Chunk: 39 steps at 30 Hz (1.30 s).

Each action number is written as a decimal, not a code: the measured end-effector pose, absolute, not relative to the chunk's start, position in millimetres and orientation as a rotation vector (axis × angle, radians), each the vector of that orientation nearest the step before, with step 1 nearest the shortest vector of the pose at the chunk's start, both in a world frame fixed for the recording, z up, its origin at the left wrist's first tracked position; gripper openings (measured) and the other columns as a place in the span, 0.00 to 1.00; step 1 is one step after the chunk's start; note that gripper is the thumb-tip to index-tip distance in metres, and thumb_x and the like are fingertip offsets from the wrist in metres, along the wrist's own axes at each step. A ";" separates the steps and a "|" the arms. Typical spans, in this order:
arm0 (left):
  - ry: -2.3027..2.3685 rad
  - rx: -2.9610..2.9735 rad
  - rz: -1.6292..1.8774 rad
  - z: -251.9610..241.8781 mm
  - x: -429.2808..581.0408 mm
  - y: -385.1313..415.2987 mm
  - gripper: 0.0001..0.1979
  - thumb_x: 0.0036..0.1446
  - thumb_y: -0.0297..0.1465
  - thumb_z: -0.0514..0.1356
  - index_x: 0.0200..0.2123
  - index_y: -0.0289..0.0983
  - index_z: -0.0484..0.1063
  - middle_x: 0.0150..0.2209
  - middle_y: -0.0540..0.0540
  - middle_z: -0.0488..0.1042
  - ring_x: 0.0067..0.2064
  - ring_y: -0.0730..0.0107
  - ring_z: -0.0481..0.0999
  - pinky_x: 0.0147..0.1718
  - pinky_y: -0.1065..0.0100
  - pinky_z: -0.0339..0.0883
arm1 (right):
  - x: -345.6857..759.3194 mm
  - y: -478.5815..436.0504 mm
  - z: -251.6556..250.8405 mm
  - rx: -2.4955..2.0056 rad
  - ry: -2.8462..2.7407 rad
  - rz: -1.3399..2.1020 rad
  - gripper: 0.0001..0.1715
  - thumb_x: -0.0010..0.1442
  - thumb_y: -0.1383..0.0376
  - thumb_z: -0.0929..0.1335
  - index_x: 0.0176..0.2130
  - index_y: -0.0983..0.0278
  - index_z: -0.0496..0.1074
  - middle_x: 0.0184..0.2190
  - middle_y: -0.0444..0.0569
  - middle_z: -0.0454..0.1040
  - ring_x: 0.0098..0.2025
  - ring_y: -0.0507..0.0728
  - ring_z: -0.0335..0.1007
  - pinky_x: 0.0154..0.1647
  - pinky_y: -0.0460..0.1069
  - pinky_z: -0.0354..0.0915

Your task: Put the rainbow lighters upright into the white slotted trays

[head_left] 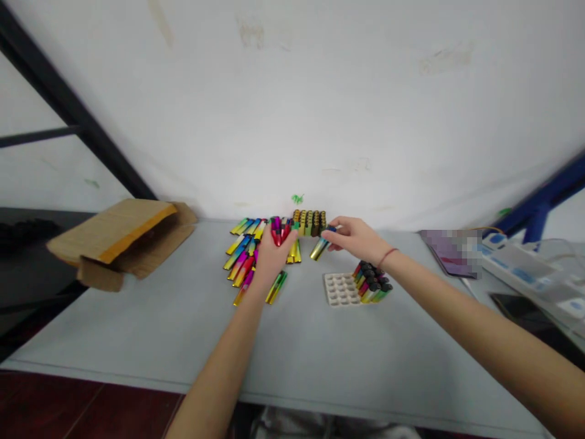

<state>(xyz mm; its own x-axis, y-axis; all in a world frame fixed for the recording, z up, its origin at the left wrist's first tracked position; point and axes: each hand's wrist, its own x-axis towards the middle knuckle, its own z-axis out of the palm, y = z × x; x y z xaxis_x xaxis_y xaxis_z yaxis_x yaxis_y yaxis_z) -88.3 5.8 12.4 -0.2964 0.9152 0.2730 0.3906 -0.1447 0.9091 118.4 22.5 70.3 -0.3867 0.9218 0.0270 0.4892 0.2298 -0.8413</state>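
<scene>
My right hand (355, 236) pinches a blue-and-gold metallic lighter (320, 246) by its upper end, tilted above the table. My left hand (275, 251) is closed around several lighters (280, 231), red, magenta and green among them. Left of it, loose lighters in shiny colours (241, 266) lie in rows, and a green-and-gold lighter (276, 288) lies apart near my forearm. Below my right hand sits a white tray with round-cornered slots (339, 289). Black-topped lighters (372, 282) stand upright in its right side. Behind my hands is an upright block of gold-and-dark lighters (311, 222).
An opened cardboard box (121, 235) lies on the left of the grey table (183, 341). At the right are a phone-like device (445, 250), a white power strip (521, 268) and a dark flat device (534, 317). A white wall (292, 110) rises behind.
</scene>
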 end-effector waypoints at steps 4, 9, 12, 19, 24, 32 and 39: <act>2.145 1.566 1.202 21.7 -154.3 17.0 0.18 0.56 0.41 0.61 0.46 0.36 0.68 0.38 0.43 0.78 0.40 0.57 0.78 0.42 0.60 0.70 | 50.8 50.5 56.1 -1.482 -2.068 1.022 0.10 0.68 0.61 0.61 0.44 0.63 0.67 0.36 0.50 0.79 0.33 0.56 0.79 0.33 0.49 0.74; 2.361 1.748 0.741 5.2 -177.7 23.7 0.17 0.61 0.39 0.56 0.50 0.37 0.68 0.41 0.38 0.79 0.43 0.50 0.79 0.40 0.60 0.69 | -16.7 66.5 31.5 -1.593 -2.170 0.842 0.12 0.67 0.62 0.61 0.50 0.63 0.64 0.46 0.56 0.78 0.48 0.62 0.77 0.47 0.55 0.71; 2.441 1.833 0.698 -5.7 -169.8 26.8 0.17 0.62 0.37 0.54 0.52 0.37 0.68 0.44 0.37 0.79 0.45 0.50 0.79 0.42 0.59 0.68 | -37.1 67.2 19.2 -1.643 -2.230 0.748 0.17 0.68 0.61 0.60 0.54 0.66 0.61 0.48 0.62 0.76 0.51 0.66 0.75 0.50 0.58 0.68; 2.547 1.935 0.615 -20.7 -161.9 27.6 0.23 0.62 0.42 0.54 0.55 0.35 0.70 0.51 0.33 0.75 0.53 0.44 0.73 0.50 0.51 0.63 | -48.9 64.6 9.4 -1.701 -2.324 0.585 0.20 0.69 0.58 0.57 0.55 0.66 0.59 0.46 0.65 0.76 0.51 0.68 0.76 0.48 0.59 0.67; 2.539 1.942 0.685 -28.0 -162.0 25.9 0.28 0.62 0.47 0.53 0.56 0.33 0.70 0.55 0.31 0.72 0.55 0.42 0.70 0.53 0.50 0.62 | -29.8 63.9 31.1 -1.648 -2.384 0.498 0.21 0.68 0.54 0.59 0.53 0.64 0.63 0.47 0.62 0.77 0.50 0.68 0.75 0.48 0.58 0.67; 2.369 2.032 0.991 -14.3 -157.6 23.6 0.22 0.63 0.41 0.53 0.52 0.33 0.72 0.57 0.30 0.69 0.61 0.45 0.64 0.61 0.49 0.55 | 85.2 52.7 103.4 -1.311 -2.529 0.339 0.21 0.66 0.51 0.62 0.45 0.64 0.72 0.34 0.51 0.79 0.36 0.59 0.75 0.38 0.51 0.66; 1.212 2.402 0.786 -7.3 -63.1 -10.2 0.38 0.54 0.48 0.63 0.61 0.31 0.62 0.62 0.31 0.66 0.64 0.49 0.65 0.63 0.52 0.58 | 176.6 6.9 87.2 -1.078 -2.901 0.265 0.49 0.45 0.41 0.73 0.58 0.65 0.68 0.53 0.60 0.73 0.55 0.70 0.68 0.58 0.62 0.61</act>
<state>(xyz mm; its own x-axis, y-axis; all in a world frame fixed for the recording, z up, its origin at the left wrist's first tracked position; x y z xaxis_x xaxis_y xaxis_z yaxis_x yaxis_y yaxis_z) -63.1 -10.2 -7.3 0.4841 0.8131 0.3231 0.6270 -0.5800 0.5201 176.6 6.9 87.2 -0.7586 0.6510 -0.0264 0.6450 0.7447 -0.1713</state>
